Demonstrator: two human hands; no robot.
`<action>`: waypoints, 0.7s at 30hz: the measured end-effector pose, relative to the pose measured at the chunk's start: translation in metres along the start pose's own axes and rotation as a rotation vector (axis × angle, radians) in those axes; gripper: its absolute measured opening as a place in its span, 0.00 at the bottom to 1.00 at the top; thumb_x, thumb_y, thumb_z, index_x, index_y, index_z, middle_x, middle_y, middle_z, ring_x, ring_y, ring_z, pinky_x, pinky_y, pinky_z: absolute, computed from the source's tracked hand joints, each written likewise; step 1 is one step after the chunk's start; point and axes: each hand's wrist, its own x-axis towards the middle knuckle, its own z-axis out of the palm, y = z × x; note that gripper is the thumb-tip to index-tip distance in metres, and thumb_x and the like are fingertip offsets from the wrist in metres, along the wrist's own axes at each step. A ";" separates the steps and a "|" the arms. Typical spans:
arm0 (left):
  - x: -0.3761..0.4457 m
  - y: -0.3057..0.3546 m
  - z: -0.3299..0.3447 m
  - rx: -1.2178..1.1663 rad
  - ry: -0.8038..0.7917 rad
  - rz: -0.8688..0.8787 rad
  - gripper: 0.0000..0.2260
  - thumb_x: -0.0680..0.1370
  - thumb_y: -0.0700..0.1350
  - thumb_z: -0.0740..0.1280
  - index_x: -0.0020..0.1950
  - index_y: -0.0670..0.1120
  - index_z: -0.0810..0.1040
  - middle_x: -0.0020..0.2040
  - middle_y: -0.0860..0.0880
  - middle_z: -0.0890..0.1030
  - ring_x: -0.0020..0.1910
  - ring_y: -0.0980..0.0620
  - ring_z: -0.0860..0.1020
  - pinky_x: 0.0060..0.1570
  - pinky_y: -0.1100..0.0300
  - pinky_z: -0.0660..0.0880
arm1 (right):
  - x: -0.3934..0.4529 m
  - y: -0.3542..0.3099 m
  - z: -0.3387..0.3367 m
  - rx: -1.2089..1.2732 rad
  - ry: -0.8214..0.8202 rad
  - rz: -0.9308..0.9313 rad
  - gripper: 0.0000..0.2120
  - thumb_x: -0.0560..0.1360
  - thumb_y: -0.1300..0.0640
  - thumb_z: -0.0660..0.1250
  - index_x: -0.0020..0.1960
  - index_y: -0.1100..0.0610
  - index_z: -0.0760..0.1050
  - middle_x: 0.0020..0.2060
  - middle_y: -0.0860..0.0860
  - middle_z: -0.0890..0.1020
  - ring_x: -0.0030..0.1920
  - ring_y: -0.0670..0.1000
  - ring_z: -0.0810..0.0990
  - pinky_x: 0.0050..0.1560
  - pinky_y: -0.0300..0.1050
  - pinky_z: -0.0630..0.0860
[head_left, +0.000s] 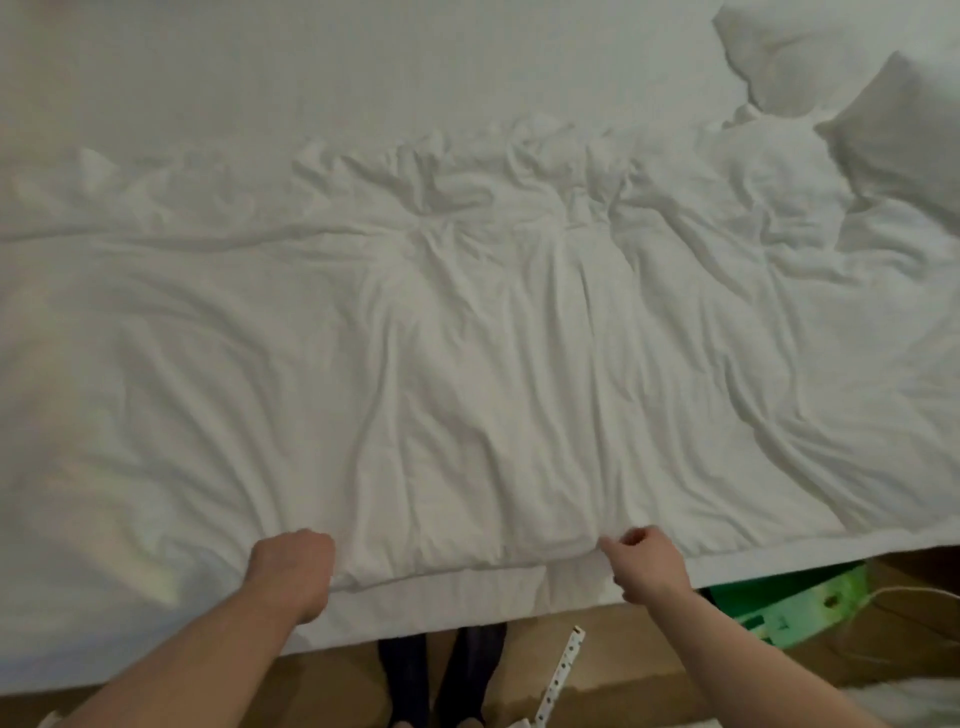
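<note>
A crumpled white duvet (467, 364) lies spread over the near half of a bed, its far edge bunched in a wrinkled ridge. My left hand (291, 571) grips the duvet's near hem with curled fingers. About a forearm's length to the right, my right hand (644, 566) pinches the same hem between thumb and fingers. The hem hangs just over the bed's near edge.
A flat white sheet (311, 67) covers the far half of the bed. Two white pillows (883, 104) lie at the far right. Below the bed edge are a wooden floor, my dark-socked feet (441, 670), a green box (795, 608), a white cable and a dotted strip (561, 675).
</note>
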 end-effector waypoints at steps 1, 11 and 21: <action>0.003 0.010 -0.011 -0.040 0.005 0.037 0.14 0.79 0.46 0.59 0.64 0.53 0.74 0.64 0.50 0.77 0.61 0.49 0.78 0.58 0.56 0.75 | -0.003 -0.004 -0.009 -0.076 0.063 -0.076 0.17 0.77 0.45 0.69 0.57 0.56 0.72 0.51 0.50 0.80 0.44 0.52 0.81 0.45 0.53 0.80; 0.017 0.142 -0.102 -0.446 0.229 0.349 0.05 0.78 0.50 0.63 0.53 0.58 0.74 0.53 0.58 0.73 0.50 0.57 0.75 0.54 0.59 0.75 | 0.030 -0.020 -0.081 0.009 0.183 -0.400 0.34 0.80 0.43 0.67 0.81 0.44 0.55 0.77 0.44 0.57 0.50 0.51 0.82 0.47 0.48 0.78; 0.088 0.313 -0.130 -0.699 0.178 0.023 0.21 0.71 0.67 0.71 0.55 0.54 0.74 0.51 0.56 0.77 0.49 0.55 0.78 0.51 0.57 0.73 | 0.186 0.024 -0.228 -0.657 0.182 -0.437 0.40 0.67 0.42 0.79 0.70 0.54 0.63 0.66 0.54 0.66 0.56 0.58 0.79 0.49 0.51 0.77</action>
